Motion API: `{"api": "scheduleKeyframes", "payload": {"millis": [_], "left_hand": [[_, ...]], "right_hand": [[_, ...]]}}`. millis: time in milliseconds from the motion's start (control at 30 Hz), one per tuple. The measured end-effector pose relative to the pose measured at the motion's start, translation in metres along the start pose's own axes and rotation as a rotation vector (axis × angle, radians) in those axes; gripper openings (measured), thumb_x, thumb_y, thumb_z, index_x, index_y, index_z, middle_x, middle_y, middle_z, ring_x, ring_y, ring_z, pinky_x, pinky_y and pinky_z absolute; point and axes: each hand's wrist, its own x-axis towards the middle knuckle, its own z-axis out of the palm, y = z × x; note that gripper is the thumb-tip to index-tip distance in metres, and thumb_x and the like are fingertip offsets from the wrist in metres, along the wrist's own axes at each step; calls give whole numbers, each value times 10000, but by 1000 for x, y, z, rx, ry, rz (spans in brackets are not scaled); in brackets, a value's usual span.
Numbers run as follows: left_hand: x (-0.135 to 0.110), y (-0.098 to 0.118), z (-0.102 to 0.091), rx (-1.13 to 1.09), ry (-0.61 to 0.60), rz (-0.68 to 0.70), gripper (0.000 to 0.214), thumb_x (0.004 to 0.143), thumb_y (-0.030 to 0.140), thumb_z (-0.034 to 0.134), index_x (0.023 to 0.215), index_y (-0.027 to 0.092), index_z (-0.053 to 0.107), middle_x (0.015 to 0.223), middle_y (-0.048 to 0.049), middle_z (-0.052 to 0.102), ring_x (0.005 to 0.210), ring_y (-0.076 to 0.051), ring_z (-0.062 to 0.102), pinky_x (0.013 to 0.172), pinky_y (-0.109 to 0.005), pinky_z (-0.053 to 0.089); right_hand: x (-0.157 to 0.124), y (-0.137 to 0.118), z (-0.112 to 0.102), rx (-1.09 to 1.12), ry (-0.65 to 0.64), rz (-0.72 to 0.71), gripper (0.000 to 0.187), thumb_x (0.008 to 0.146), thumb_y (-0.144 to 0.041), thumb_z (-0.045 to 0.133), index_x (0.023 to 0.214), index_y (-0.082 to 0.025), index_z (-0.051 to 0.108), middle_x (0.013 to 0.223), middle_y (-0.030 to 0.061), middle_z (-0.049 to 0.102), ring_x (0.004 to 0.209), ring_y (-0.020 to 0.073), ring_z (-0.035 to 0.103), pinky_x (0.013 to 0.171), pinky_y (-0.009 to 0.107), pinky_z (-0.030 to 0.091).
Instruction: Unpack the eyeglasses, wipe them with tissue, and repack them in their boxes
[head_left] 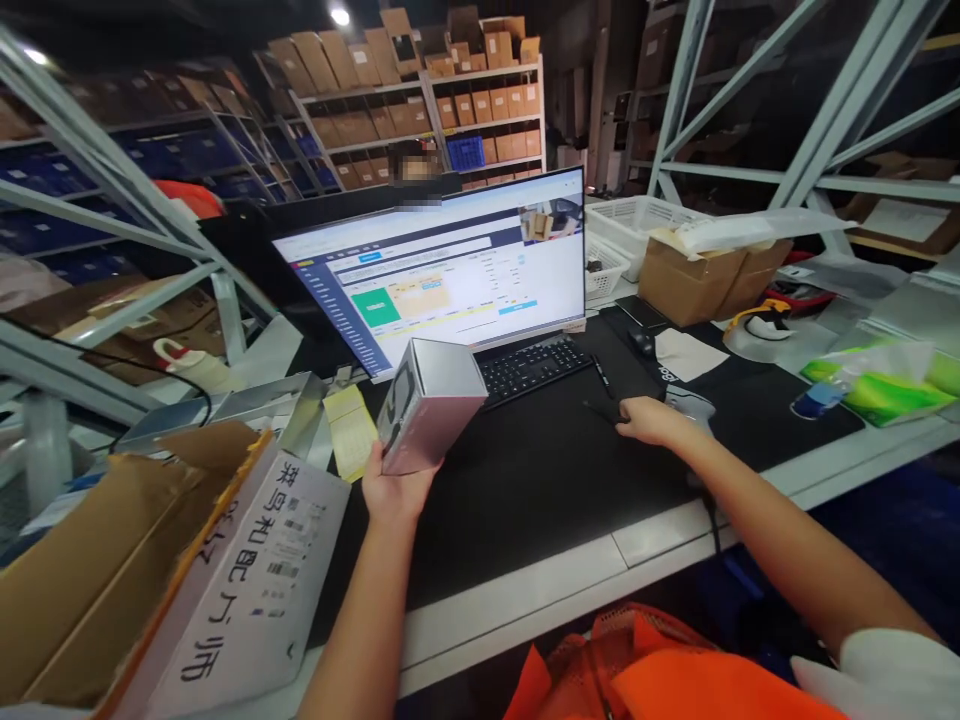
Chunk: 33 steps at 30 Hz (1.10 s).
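Note:
My left hand [401, 490] grips a grey-pink product box [439, 400] from below, tilted above the black desk mat [517, 500]. A dark picture shows on the box's left side. Over the right part of the mat, my right hand [649, 420] is closed around a thin dark object [600, 412], whose kind I cannot make out. Just beyond that hand lies a black pen [602, 376]. The black keyboard [534, 368] sits behind the product box, which covers its left end. A yellow paper pad [349, 430] is left of the product box.
A lit monitor [450, 270] stands at the back, with a person behind it. An opened carton [247, 580] fills the left front. Toward the right are a mouse [641, 342], a brown box [690, 280], white baskets [637, 215] and a green tissue pack [877, 380].

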Motion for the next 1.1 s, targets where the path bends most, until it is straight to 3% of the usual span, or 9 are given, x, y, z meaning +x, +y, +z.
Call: {"api": "scheduleKeyframes", "payload": {"millis": [100, 167, 267, 367, 467, 567, 700, 867, 1100], "left_hand": [[-6, -3, 3, -14, 11, -36, 351, 941, 451, 477, 1083, 243, 721, 1149, -92, 741, 1177, -317, 627, 928, -533, 532], [-9, -4, 5, -2, 20, -69, 356, 947, 460, 468, 1068, 247, 726, 1097, -92, 750, 1131, -320, 646, 904, -539, 541], [-13, -6, 6, 26, -37, -83, 375, 941, 491, 477, 1119, 265, 717, 1074, -90, 750, 1112, -329, 650, 901, -554, 540], [-16, -7, 5, 61, -102, -95, 382, 916, 509, 518, 1172, 292, 701, 1121, -66, 743, 1144, -331, 639, 914, -534, 537], [-15, -8, 2, 67, -105, -103, 352, 876, 485, 592, 1129, 276, 719, 1108, -44, 752, 1131, -306, 651, 949, -475, 528], [-13, -9, -2, 60, -78, -126, 294, 845, 439, 634, 1016, 227, 746, 1024, -44, 772, 1048, -272, 692, 982, -433, 520], [-10, -12, -3, 55, -64, -153, 229, 833, 374, 646, 949, 202, 745, 964, -54, 783, 996, -278, 721, 1033, -471, 503], [-9, -21, -4, 106, -43, -165, 264, 808, 249, 680, 1060, 187, 723, 985, -57, 784, 999, -272, 727, 1053, -470, 505], [-7, -29, -11, 177, -134, -150, 443, 796, 270, 731, 1231, 207, 666, 1112, -70, 761, 1179, -315, 659, 1093, -489, 477]], "right_hand": [[-18, 8, 2, 158, 27, -115, 189, 906, -340, 568, 935, -165, 634, 809, 58, 677, 659, 161, 623, 639, 272, 439], [-30, 11, 6, 453, 66, -169, 328, 938, -479, 504, 1011, -179, 614, 674, -9, 581, 533, 130, 530, 553, 262, 405], [-50, 5, 14, 858, 125, -132, 525, 893, -667, 492, 1037, -181, 628, 583, -55, 439, 476, 115, 407, 466, 245, 311], [-65, -6, 19, 1008, 165, -89, 562, 871, -682, 535, 1000, -151, 671, 579, -39, 443, 473, 107, 367, 467, 254, 262], [-74, -11, 20, 1100, 212, -153, 514, 862, -611, 610, 1051, -139, 691, 621, -20, 494, 497, 109, 381, 507, 275, 285], [-86, -13, 16, 1118, 195, -233, 527, 865, -574, 632, 1157, -139, 688, 665, -11, 526, 530, 115, 411, 565, 290, 344], [-114, -24, 2, 1019, 58, -301, 614, 898, -583, 584, 1323, -143, 637, 692, 4, 553, 547, 123, 439, 564, 291, 375], [-145, -46, -8, 865, -113, -331, 554, 936, -489, 560, 1427, -232, 574, 795, 32, 641, 556, 112, 469, 507, 250, 373], [-143, -57, 3, 871, -109, -287, 484, 944, -419, 556, 1376, -214, 629, 814, 51, 690, 506, 100, 514, 487, 241, 421]]}}
